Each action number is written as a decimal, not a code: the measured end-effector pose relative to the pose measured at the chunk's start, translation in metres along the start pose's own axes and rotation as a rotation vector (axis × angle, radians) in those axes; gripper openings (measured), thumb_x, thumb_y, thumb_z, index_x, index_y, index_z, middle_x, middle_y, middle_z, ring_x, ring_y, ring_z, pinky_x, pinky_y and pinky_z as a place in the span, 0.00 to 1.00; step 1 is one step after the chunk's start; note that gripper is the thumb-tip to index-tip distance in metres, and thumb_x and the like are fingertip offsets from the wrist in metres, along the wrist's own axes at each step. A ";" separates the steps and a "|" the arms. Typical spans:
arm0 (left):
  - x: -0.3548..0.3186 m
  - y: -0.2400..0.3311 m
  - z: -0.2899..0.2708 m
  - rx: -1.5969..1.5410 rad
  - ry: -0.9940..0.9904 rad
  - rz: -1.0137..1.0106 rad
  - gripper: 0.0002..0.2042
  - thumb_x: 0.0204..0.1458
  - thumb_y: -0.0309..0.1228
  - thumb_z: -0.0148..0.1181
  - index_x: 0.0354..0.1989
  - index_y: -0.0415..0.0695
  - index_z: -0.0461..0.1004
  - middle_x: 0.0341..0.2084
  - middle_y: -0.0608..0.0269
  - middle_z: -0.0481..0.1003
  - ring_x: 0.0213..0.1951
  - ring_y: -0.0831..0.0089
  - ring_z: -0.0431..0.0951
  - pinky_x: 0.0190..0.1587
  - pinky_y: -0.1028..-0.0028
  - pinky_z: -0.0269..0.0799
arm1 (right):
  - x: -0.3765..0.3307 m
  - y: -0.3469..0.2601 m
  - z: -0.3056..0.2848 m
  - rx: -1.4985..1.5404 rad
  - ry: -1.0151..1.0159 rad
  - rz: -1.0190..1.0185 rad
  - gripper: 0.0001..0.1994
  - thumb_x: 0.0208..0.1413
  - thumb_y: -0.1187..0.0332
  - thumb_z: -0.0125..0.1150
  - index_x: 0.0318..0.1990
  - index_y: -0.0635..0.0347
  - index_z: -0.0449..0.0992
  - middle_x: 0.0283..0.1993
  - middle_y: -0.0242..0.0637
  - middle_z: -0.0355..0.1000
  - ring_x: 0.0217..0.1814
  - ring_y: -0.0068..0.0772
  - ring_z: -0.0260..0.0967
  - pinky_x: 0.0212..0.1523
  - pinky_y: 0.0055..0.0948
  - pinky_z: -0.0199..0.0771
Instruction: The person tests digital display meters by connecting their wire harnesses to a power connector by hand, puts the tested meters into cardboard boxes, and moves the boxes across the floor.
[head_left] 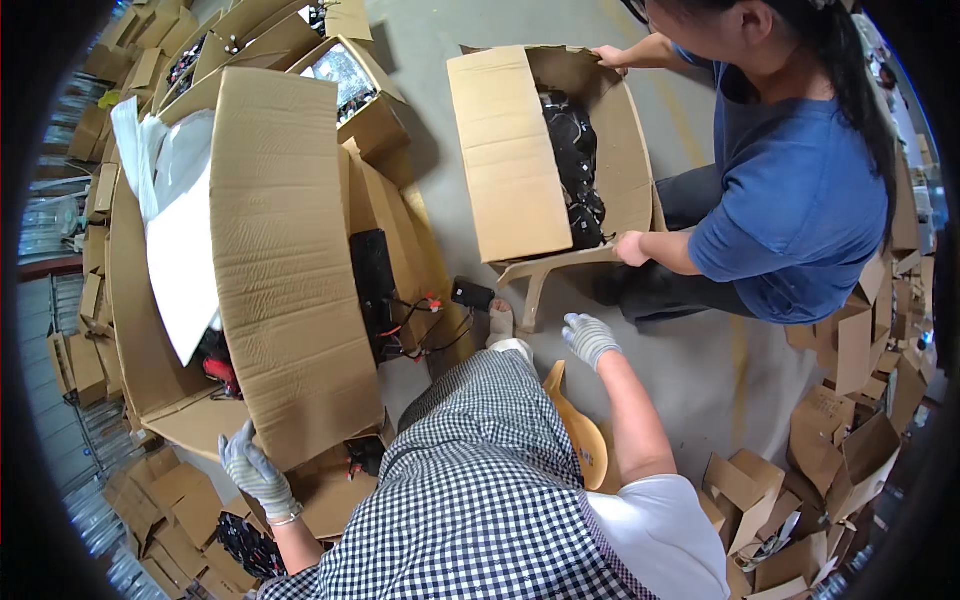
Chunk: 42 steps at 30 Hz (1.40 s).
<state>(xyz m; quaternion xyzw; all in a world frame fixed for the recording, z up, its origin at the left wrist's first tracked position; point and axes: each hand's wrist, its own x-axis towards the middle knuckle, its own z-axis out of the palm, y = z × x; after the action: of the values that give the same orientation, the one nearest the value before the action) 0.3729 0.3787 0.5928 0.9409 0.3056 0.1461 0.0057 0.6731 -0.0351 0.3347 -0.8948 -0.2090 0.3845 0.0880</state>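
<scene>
From the head camera, the person sat on a yellow wooden stool, wearing black-and-white checked trousers and knitted work gloves. The left hand rested against the lower edge of a large cardboard flap belonging to a big open carton on the person's left; the gloved fingers lay spread along that edge, touching it, though whether they pinched it could not be told. White foam sheets lay inside that carton under the flap, and a red-and-black part showed at its lower inside corner. Just beside the flap, toward the middle, stood a black device with red and black wires trailing from it.

The right hand hung in the air above the grey concrete floor, fingers loosely curled and holding nothing, near the bent front flap of a second open carton. That carton lay ahead of the person and held black parts stacked inside.

A co-worker in a blue shirt crouched on the far right side of the second carton, with one hand on its far rim and the other on its near flap. Flattened cardboard pieces lay scattered at the right, and more cartons stood stacked at the upper left.
</scene>
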 end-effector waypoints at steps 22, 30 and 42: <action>-0.004 -0.017 0.004 0.110 -0.081 -0.021 0.21 0.58 0.42 0.33 0.36 0.40 0.72 0.31 0.59 0.73 0.39 0.63 0.72 0.60 0.55 0.53 | 0.079 -0.018 0.027 0.161 -0.080 -0.076 0.13 0.53 0.61 0.48 0.39 0.58 0.71 0.38 0.50 0.71 0.42 0.53 0.68 0.45 0.45 0.68; -0.005 -0.018 0.004 0.048 -0.044 -0.037 0.24 0.59 0.45 0.31 0.35 0.40 0.72 0.30 0.59 0.73 0.38 0.63 0.72 0.59 0.54 0.53 | 0.171 0.002 0.004 0.463 0.450 0.347 0.33 0.48 0.57 0.55 0.61 0.59 0.55 0.60 0.56 0.57 0.62 0.53 0.55 0.59 0.41 0.58; -0.010 -0.020 0.006 0.044 -0.045 -0.052 0.23 0.60 0.45 0.30 0.33 0.41 0.71 0.29 0.60 0.72 0.37 0.64 0.71 0.60 0.54 0.49 | 0.171 -0.125 -0.011 0.773 0.779 0.060 0.23 0.52 0.67 0.52 0.56 0.66 0.61 0.47 0.57 0.66 0.48 0.54 0.65 0.51 0.42 0.64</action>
<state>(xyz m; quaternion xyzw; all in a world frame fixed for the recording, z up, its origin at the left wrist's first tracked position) 0.3549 0.3899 0.5817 0.9356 0.3327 0.1182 -0.0042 0.7483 0.1529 0.2714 -0.8791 0.0209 0.0759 0.4701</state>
